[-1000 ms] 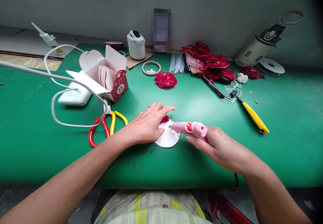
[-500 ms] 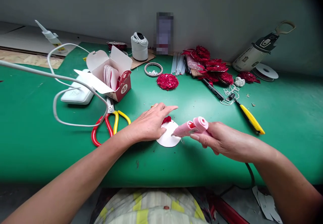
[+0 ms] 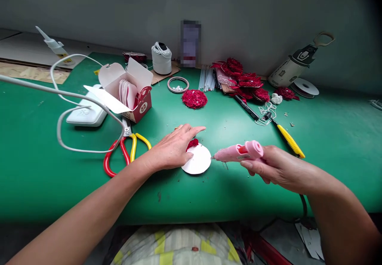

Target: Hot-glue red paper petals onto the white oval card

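Note:
A round white disc (image 3: 200,162) lies flat on the green table, with a small red ruffled piece (image 3: 192,144) at its upper left edge. My left hand (image 3: 176,145) rests over the disc's left side, fingers stretched out and thumb touching the white surface. What lies beneath the palm is hidden. In my right hand (image 3: 273,163) is a pink glue gun (image 3: 235,152), fingers wrapped round its handle. Its nozzle points left, close to the disc's right edge. A finished-looking red ruffled round (image 3: 194,98) sits beyond the hands.
Red-and-yellow-handled scissors (image 3: 127,147) lie left of my left hand, by an opened box (image 3: 140,106) and a looping white cable (image 3: 86,151). Glue sticks (image 3: 206,78), red rosettes (image 3: 249,80), a black marker (image 3: 247,108) and a yellow-handled cutter (image 3: 289,141) are farther back.
The glue gun has moved right, from over the disc to beside its right edge. My left hand keeps its place on the disc. The whole view has shifted slightly.

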The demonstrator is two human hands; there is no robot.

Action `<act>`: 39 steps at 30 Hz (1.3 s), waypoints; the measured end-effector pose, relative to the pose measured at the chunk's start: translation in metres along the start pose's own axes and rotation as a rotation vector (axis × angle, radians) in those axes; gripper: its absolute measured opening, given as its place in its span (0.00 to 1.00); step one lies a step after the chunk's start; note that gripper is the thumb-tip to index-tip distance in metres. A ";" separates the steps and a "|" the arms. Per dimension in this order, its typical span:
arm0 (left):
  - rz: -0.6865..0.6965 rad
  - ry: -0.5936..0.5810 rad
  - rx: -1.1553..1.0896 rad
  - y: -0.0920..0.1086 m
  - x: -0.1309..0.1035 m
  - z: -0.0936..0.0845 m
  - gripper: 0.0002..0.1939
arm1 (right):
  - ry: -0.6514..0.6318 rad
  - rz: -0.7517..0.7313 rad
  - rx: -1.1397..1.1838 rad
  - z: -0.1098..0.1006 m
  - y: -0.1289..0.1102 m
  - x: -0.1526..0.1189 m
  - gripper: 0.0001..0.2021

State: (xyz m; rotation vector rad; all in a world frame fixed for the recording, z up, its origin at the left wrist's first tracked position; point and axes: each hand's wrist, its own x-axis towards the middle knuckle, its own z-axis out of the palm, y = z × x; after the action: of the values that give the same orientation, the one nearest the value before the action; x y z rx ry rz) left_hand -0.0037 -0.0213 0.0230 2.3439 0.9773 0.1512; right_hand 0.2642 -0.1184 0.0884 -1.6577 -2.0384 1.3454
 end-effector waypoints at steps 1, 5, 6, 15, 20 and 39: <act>-0.004 0.002 -0.002 0.000 -0.001 0.000 0.37 | 0.004 -0.013 0.032 -0.002 0.004 -0.002 0.13; -0.028 0.010 -0.020 0.000 -0.004 0.002 0.37 | 0.018 -0.033 0.168 -0.012 0.015 0.004 0.16; -0.037 0.007 -0.026 0.000 -0.005 0.002 0.37 | 0.064 -0.024 0.204 -0.015 0.017 0.010 0.18; -0.014 0.003 0.002 -0.002 -0.003 0.000 0.37 | 0.575 -0.010 0.473 -0.011 0.056 0.076 0.21; -0.044 -0.023 0.013 -0.002 -0.001 -0.002 0.35 | 0.428 -0.129 0.355 0.003 0.058 0.058 0.15; -0.002 0.038 -0.029 -0.001 -0.002 0.002 0.15 | 0.092 -0.051 0.255 -0.002 0.032 0.040 0.21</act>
State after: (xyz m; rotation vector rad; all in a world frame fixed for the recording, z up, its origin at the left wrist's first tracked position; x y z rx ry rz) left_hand -0.0053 -0.0226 0.0211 2.3216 0.9886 0.2084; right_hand 0.2732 -0.0847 0.0509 -1.5169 -1.7626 1.4156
